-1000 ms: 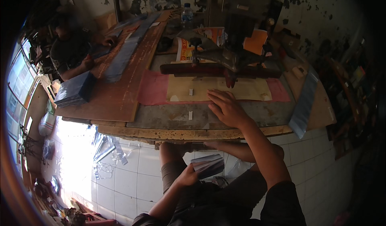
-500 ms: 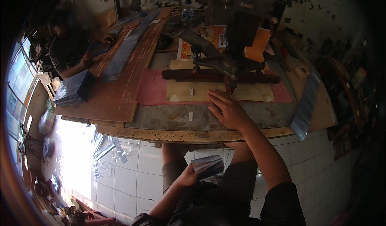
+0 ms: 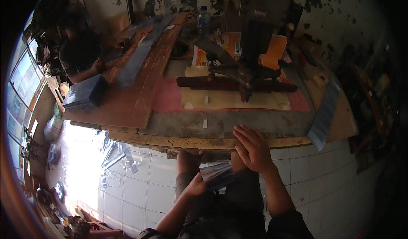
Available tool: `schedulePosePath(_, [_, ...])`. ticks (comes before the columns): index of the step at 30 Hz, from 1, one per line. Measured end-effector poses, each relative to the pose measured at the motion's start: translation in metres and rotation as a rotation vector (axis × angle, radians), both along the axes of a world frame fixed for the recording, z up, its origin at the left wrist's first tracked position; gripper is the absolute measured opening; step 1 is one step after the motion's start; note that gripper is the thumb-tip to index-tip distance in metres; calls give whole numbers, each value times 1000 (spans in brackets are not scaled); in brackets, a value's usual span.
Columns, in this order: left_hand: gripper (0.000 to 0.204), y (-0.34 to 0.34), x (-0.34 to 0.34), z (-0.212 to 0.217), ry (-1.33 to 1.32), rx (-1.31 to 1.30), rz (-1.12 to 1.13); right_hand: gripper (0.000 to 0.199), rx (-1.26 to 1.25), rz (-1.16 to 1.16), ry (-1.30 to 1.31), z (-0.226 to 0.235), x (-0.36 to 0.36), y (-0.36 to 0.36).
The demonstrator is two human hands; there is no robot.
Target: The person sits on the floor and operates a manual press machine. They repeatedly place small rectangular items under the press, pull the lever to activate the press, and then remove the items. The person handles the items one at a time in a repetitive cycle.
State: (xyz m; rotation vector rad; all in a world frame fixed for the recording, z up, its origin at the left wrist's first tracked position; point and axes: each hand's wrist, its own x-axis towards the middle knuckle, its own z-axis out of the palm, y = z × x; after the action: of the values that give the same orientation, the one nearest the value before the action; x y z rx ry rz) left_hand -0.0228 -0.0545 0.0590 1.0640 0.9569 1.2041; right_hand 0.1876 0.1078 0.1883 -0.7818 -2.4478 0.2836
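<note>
My left hand [image 3: 197,185] is closed around a small stack of shiny grey-blue plastic sheets [image 3: 217,176], held low above my lap. Over the front edge of the worktable, my right hand [image 3: 253,149] is open with its fingers stretched out and nothing in it. Beyond that hand stands a dark metal press [image 3: 244,75] with a long dark red bar. Beneath the bar lies a yellowish board [image 3: 255,102] on a pink sheet [image 3: 165,95]. One small pale tab [image 3: 206,99] rests on the board, and a second pale tab [image 3: 205,123] lies nearer me on the grey tabletop.
At left, a brown board [image 3: 123,109] carries a block of stacked sheets [image 3: 85,93] and a long plastic strip [image 3: 138,60]. Another person's hand [image 3: 98,66] is beside it. A plastic strip [image 3: 324,115] overhangs the right edge. Plastic scraps [image 3: 117,156] litter the tiled floor.
My right hand has drawn back from the yellowish board beside the press bar to the table's front edge. My left hand still holds the sheets. The whole view has shifted slightly.
</note>
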Motion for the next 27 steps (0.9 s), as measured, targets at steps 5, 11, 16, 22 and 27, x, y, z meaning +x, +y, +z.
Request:
schedulePosePath(5, [37,8,0,1,27,-12,-42,52,150,-268,6,-63,31,-56])
schedulePosePath(11, [38,11,6,16,-76,-100,-47,62,-479,-58,286,-113,36,-102])
schedulePosePath(16, [38,6,4,-13,-74,-76,-54,56,-763,62,400,-175,27,-118])
schedulePosePath(22, [37,8,9,-1,-139,-62,-13,47,-826,83,402,-181,24,-110])
schedulePosePath(27, [37,4,9,-18,-188,-127,39,42,-733,55,417,-185,15,-113])
